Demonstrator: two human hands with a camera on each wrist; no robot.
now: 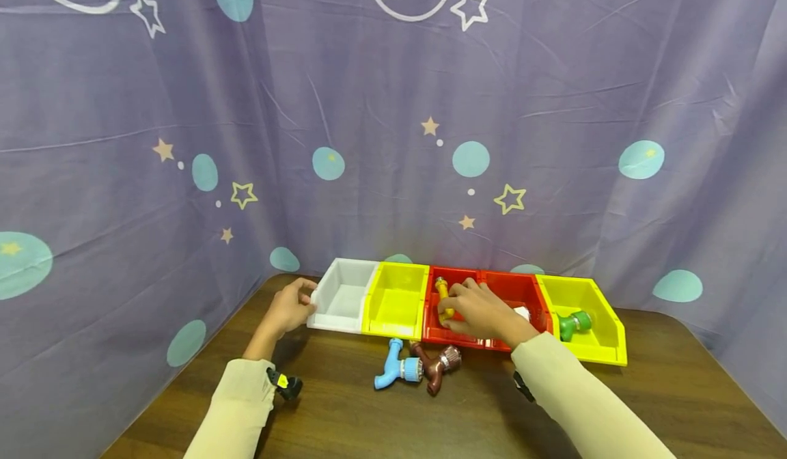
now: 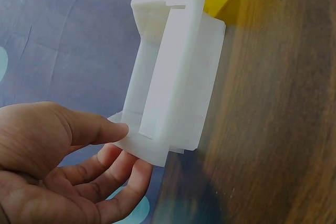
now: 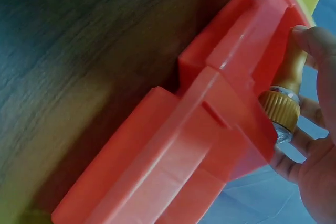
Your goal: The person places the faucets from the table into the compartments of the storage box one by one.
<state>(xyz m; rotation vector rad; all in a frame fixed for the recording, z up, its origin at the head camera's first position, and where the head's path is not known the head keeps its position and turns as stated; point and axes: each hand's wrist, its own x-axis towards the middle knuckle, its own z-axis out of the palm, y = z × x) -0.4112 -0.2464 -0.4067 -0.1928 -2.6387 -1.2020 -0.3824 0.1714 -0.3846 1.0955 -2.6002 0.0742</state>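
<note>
One left hand [image 1: 292, 307] pinches the outer rim of a white storage bin [image 1: 343, 302] at the nine o'clock end of a row, thumb on top and fingers below. Towards three o'clock follow a lemon-yellow bin [image 1: 393, 302], a first red bin [image 1: 451, 336], a second red bin [image 1: 510, 285] and an end yellow bin [image 1: 568, 291]. The right hand [image 1: 482, 309] grasps a yellow tap [image 1: 443, 289] inside the first red bin. A white item [image 1: 522, 312], partly hidden, sits in the second red bin. A green tap [image 1: 573, 324] lies in the end yellow bin. On the worktop [image 1: 332, 411], a blue tap [image 1: 393, 365] lies at seven o'clock from the yellow tap, a maroon tap [image 1: 435, 367] at six. A purple curtain [image 1: 393, 97] hangs at twelve o'clock
</note>
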